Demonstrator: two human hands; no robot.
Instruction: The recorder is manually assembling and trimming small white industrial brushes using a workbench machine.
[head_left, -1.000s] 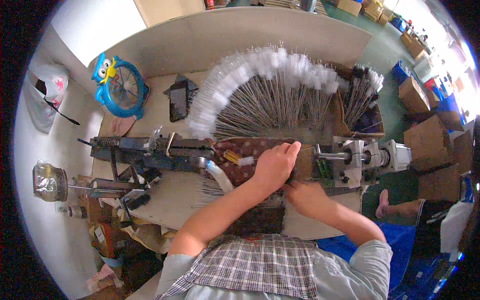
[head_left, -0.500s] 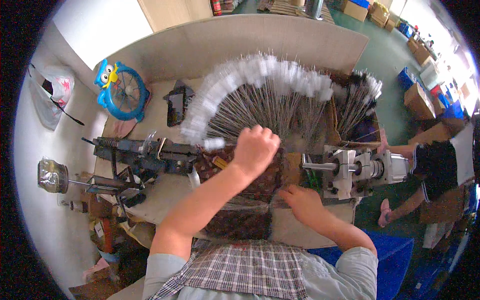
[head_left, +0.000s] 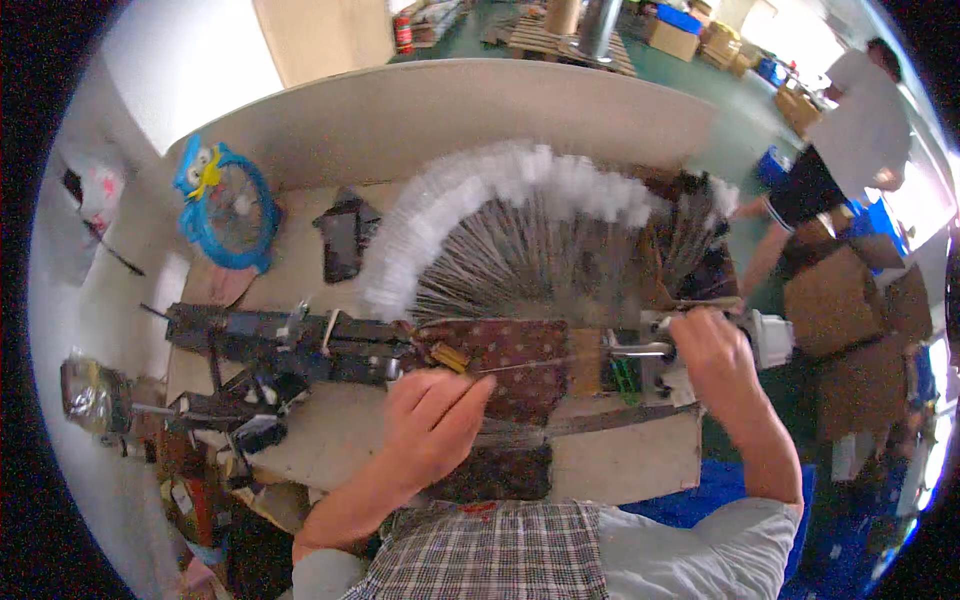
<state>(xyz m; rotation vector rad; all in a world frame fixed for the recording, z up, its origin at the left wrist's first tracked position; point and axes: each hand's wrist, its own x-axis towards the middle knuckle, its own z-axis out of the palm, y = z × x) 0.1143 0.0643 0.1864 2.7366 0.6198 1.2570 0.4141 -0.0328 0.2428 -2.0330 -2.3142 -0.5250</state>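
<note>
Since the earlier frame, the left hand (head_left: 432, 418) has dropped back from the fan of brushes (head_left: 520, 230) toward the body, and the right hand (head_left: 712, 345) has slid outward to the machine's right end. Left hand now hovers over the patterned cloth (head_left: 505, 365) on the bench (head_left: 620, 460), fingers loosely curled and together; whether it pinches anything cannot be told, though a thin wire (head_left: 530, 365) runs from near its fingertips toward the right. Right hand is closed around the metal handle (head_left: 640, 349) of the grey machine head (head_left: 770, 338), gripping it. Brushes lie spread in an arc behind the cloth, white fluffy tips outward, wire stems meeting near the cloth. A long dark rail (head_left: 280, 340) extends left from the cloth. Farther left on the bench lies a blue fan (head_left: 228, 205), beside a black pouch (head_left: 342, 235). Another person (head_left: 850, 140) stands at the upper right near cardboard boxes (head_left: 830, 300).
</note>
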